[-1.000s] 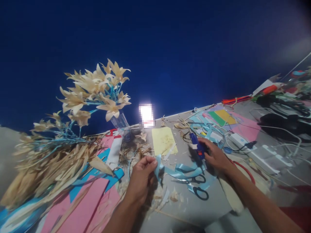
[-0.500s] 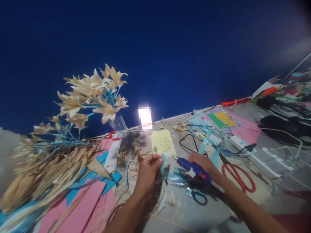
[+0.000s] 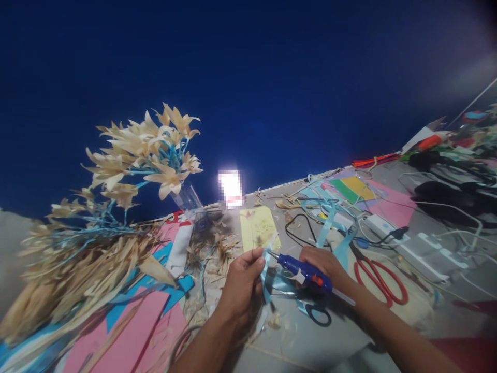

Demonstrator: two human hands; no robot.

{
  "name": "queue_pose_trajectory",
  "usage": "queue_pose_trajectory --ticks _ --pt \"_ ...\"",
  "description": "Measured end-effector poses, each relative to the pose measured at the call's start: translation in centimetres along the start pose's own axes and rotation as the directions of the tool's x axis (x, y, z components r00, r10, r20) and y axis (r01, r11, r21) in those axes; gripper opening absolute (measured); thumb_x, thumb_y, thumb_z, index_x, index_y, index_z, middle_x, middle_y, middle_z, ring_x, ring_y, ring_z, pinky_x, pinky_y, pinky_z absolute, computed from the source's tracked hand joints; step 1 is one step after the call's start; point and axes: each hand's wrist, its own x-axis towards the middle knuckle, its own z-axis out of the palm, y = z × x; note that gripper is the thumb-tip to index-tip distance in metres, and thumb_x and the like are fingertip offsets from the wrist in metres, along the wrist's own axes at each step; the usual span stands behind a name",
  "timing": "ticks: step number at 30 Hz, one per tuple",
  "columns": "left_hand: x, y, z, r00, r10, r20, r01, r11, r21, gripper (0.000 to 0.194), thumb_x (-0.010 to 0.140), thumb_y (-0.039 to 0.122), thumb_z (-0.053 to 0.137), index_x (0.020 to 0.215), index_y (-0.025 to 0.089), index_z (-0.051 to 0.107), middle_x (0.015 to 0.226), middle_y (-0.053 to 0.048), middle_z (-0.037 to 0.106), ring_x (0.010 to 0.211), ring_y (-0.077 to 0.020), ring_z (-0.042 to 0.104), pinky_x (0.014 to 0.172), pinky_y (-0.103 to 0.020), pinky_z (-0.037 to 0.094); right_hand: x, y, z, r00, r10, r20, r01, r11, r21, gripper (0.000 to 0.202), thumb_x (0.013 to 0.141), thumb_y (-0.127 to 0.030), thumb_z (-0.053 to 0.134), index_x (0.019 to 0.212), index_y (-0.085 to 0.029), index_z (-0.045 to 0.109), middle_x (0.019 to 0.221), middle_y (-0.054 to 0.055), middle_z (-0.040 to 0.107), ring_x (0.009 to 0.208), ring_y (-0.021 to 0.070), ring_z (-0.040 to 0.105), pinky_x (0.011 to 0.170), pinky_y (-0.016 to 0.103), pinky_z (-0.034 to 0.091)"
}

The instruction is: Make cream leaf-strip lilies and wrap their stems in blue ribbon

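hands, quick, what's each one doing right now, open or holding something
Left hand: closed, pinching the light blue ribbon.
Right hand: closed, holding the blue glue gun.

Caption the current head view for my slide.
Left hand pinches a light-blue ribbon while the right hand points a blue glue gun at it.

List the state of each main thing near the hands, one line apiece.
Left hand: pinching blue ribbon.
Right hand: gripping glue gun.
Blue ribbon: pinched, hanging below the grip.
Glue gun: held, nozzle at ribbon; contact unclear.
Red-handled scissors: lying down, blades partly hidden.
Black-handled scissors: lying down, partly hidden.
Yellow sheet: lying flat, littered.
Pale flowers: petals open, above clear vase.
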Motion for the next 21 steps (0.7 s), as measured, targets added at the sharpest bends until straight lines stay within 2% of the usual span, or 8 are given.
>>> queue_pose_trajectory --ticks 5,9,12,14,16,19,21 --pt "-0.1 -0.1 -0.3 1.000 0.000 0.014 0.001 1.000 -0.023 0.048 0.046 0.029 0.096 0.085 0.013 0.073 0.060 0.000 0.068 0.044 -0.0072 0.056 0.040 -0.015 0.042 -0.6 0.3 -0.1 0.995 0.097 0.003 -0.096 0.994 -0.048 0.040 0.090 -0.056 0.061 0.070 -0.021 0.056 0.064 0.003 0.061 0.060 0.0171 0.057 0.056 0.028 0.031" --pt "0.7 -0.6 -1.2 0.999 0.041 -0.014 -0.041 0.999 -0.025 0.054 0.048 0.030 0.095 0.093 0.013 0.072 0.059 0.002 0.067 0.045 -0.0078 0.057 0.048 -0.019 0.049 -0.7 0.3 0.1 0.999 0.048 0.002 -0.048 0.998 -0.051 0.041 0.091 -0.057 0.059 0.071 -0.021 0.058 0.062 0.003 0.060 0.059 0.0169 0.057 0.056 0.028 0.031" --pt "1.7 -0.3 -2.2 0.990 0.122 -0.065 -0.118 0.991 0.062 0.051 0.045 0.029 0.096 0.085 0.013 0.069 0.063 0.000 0.070 0.052 -0.0100 0.062 0.053 -0.019 0.050 -0.4 0.5 0.0 0.998 0.061 0.010 -0.060 0.996 -0.072 0.044 0.092 -0.058 0.057 0.070 -0.020 0.059 0.062 0.003 0.061 0.059 0.0167 0.057 0.056 0.028 0.030" --pt "2.2 0.5 -2.8 0.984 0.153 -0.089 -0.140 0.980 0.138 0.046 0.044 0.029 0.096 0.075 0.014 0.066 0.056 0.002 0.066 0.047 -0.0078 0.058 0.047 -0.016 0.045 0.0 0.7 -0.3 0.994 0.110 0.023 -0.108 0.992 -0.066 0.045 0.092 -0.059 0.056 0.071 -0.020 0.060 0.063 0.003 0.063 0.060 0.0167 0.058 0.056 0.027 0.031" --pt "2.6 1.5 -3.2 0.987 0.137 -0.082 -0.120 0.975 0.188 0.045 0.046 0.034 0.095 0.072 0.015 0.063 0.048 0.007 0.058 0.038 -0.0050 0.047 0.038 -0.015 0.035 0.5 0.9 -0.5 0.990 0.135 0.036 -0.133 0.990 -0.045 0.044 0.092 -0.059 0.056 0.074 -0.020 0.061 0.065 0.003 0.064 0.060 0.0163 0.059 0.056 0.026 0.031" --pt "2.9 2.7 -3.4 0.995 0.086 -0.046 -0.076 0.977 0.198 0.049 0.045 0.040 0.095 0.071 0.017 0.060 0.042 0.011 0.049 0.031 -0.0022 0.033 0.031 -0.014 0.021 1.3 0.9 -0.7 0.996 0.091 0.008 -0.091 0.996 -0.010 0.042 0.092 -0.059 0.057 0.077 -0.019 0.061 0.066 0.002 0.062 0.059 0.0154 0.057 0.055 0.025 0.032" --pt "3.0 3.0 -3.4 0.999 0.049 -0.023 -0.044 0.981 0.189 0.052 0.043 0.040 0.095 0.071 0.017 0.059 0.042 0.012 0.045 0.031 -0.0011 0.029 0.031 -0.013 0.018 2.0 0.6 -0.7 0.998 0.053 -0.016 -0.052 0.998 0.020 0.042 0.091 -0.059 0.059 0.077 -0.020 0.060 0.066 0.001 0.061 0.059 0.0152 0.056 0.055 0.025 0.033"
